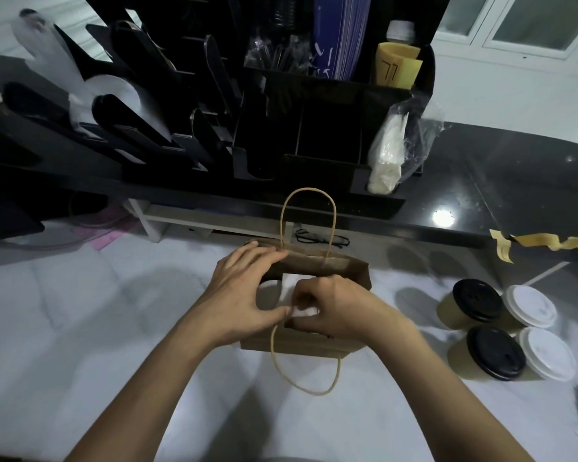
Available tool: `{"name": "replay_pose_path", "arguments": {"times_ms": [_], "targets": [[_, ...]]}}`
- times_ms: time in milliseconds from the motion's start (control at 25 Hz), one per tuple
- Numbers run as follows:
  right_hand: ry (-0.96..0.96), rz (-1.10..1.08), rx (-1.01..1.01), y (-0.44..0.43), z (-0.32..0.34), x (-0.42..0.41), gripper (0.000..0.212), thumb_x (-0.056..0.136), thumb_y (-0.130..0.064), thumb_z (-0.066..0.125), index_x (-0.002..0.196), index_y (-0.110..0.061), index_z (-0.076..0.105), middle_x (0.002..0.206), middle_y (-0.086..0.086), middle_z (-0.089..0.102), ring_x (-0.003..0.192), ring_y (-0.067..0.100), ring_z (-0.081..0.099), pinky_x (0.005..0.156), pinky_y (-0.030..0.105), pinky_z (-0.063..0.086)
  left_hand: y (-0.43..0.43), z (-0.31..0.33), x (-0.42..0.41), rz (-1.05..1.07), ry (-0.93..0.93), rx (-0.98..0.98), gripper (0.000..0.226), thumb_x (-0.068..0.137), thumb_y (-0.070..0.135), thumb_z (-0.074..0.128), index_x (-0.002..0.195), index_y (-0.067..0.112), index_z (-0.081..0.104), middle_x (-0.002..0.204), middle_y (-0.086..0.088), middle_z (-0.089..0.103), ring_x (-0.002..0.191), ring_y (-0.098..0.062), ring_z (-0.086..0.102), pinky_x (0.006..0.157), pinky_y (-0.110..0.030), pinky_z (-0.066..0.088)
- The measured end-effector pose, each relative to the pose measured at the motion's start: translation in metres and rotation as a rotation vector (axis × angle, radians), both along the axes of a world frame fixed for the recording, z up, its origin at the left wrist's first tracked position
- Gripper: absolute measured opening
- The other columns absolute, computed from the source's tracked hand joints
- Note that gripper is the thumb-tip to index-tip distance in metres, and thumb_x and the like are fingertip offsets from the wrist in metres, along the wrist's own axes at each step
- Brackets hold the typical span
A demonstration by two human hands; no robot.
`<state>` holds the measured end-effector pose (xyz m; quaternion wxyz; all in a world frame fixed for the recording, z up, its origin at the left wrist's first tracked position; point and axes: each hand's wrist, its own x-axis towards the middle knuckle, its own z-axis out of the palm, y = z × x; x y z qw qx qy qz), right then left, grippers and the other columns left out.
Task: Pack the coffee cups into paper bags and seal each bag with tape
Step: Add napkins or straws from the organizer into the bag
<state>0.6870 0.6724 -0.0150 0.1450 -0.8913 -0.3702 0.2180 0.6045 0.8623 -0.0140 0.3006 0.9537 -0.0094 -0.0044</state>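
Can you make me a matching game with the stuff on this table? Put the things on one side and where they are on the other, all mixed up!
Things:
1. paper bag
2. coffee cups
3. tape strips
4. white paper

Places:
A. stuck along the dark counter's edge
B. pinched by the right hand
C. grouped at the right of the table
D. in the middle, left hand resting on its top edge

Pairs: 1-D, 2-C, 3-A, 4-B

both bare forearms reach forward and converge. left grip [244, 291] lies spread, palm down, fingers fairly straight, thumb stretched toward the right grip [331, 305], whose fingers curl in, pinching a white piece [298, 285].
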Motion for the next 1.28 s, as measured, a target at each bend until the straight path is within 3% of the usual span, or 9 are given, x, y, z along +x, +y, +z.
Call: {"name": "replay_pose_path", "arguments": {"times_ms": [80,200,480,720,800,920,1040,1160,1280], "targets": [[-0.015,-0.050,0.078,-0.004,0.003,-0.001,0.024,0.095,-0.050,0.061,0.104,-0.028,0.067,0.096,-0.010,0.071,0.084,0.008,0.066,0.076,0.030,0.058,-0.001,0.000,0.000,0.006,-0.027,0.001,0.078,0.085,0.047,0.071,0.151,0.041,0.031,0.155,0.017,0.029,0.148,-0.006,0.007,0.120,-0.034,0.013],[-0.150,-0.085,0.174,-0.011,0.007,-0.002,0.018,0.100,-0.042,0.056,0.102,-0.030,0.068,0.092,-0.012,0.071,0.083,0.009,0.066,0.075,0.035,0.057,-0.002,-0.001,-0.001,0.016,-0.051,-0.003,0.068,0.088,0.043,0.069,0.148,0.040,0.036,0.150,0.017,0.034,0.144,-0.006,0.015,0.119,-0.035,0.019],[-0.324,-0.260,0.417,-0.042,0.012,-0.006,0.006,0.097,-0.026,0.063,0.094,-0.027,0.068,0.087,-0.017,0.057,0.082,0.006,0.053,0.072,0.019,0.040,-0.002,-0.003,-0.003,0.045,-0.117,-0.067,0.039,0.095,0.035,0.061,0.132,0.043,0.051,0.131,0.022,0.048,0.126,-0.005,0.033,0.103,-0.032,0.035],[-0.317,-0.582,0.525,-0.067,0.001,-0.009,0.006,0.095,-0.032,0.060,0.091,-0.028,0.062,0.091,-0.016,0.055,0.085,0.004,0.055,0.069,0.028,0.049,0.006,-0.001,-0.010,0.190,-0.269,-0.120,0.025,0.095,0.021,0.060,0.118,0.034,0.059,0.118,0.020,0.051,0.113,-0.005,0.041,0.090,-0.018,0.035],[-0.294,-0.642,0.508,-0.073,-0.007,-0.008,0.013,0.096,-0.037,0.058,0.088,-0.028,0.061,0.092,-0.015,0.053,0.086,0.002,0.055,0.069,0.031,0.050,0.009,-0.005,-0.012,0.259,-0.240,-0.178,0.020,0.095,0.025,0.060,0.113,0.033,0.057,0.119,0.017,0.050,0.115,-0.008,0.044,0.091,-0.027,0.042],[-0.246,-0.674,0.468,-0.077,-0.016,-0.010,0.028,0.099,-0.047,0.052,0.085,-0.026,0.065,0.096,-0.015,0.052,0.089,-0.002,0.054,0.071,0.028,0.049,0.014,-0.016,-0.015,0.284,-0.179,-0.218,0.013,0.095,0.047,0.055,0.099,0.034,0.055,0.120,0.017,0.047,0.120,-0.010,0.046,0.095,-0.040,0.048],[-0.201,-0.662,0.473,-0.078,-0.021,-0.013,0.041,0.099,-0.055,0.045,0.084,-0.027,0.071,0.103,-0.015,0.051,0.095,0.000,0.054,0.079,0.032,0.051,0.015,-0.023,-0.017,0.237,-0.123,-0.227,0.036,0.087,0.065,0.043,0.093,0.034,0.060,0.137,0.020,0.039,0.130,-0.008,0.041,0.095,-0.035,0.046],[-0.158,-0.623,0.489,-0.077,-0.026,-0.016,0.046,0.094,-0.065,0.041,0.086,-0.034,0.074,0.117,-0.017,0.045,0.110,-0.007,0.047,0.086,0.031,0.050,0.014,-0.024,-0.017,0.191,-0.101,-0.246,0.035,0.083,0.067,0.046,0.095,0.039,0.063,0.152,0.027,0.027,0.137,-0.003,0.032,0.097,-0.032,0.038],[-0.166,-0.585,0.495,-0.076,-0.028,-0.017,0.037,0.095,-0.064,0.048,0.092,-0.038,0.074,0.137,-0.020,0.037,0.119,-0.009,0.042,0.088,0.033,0.054,0.013,-0.022,-0.017,0.120,-0.048,-0.235,0.033,0.082,0.067,0.053,0.101,0.041,0.062,0.153,0.032,0.024,0.136,0.001,0.027,0.100,-0.032,0.031]]}}
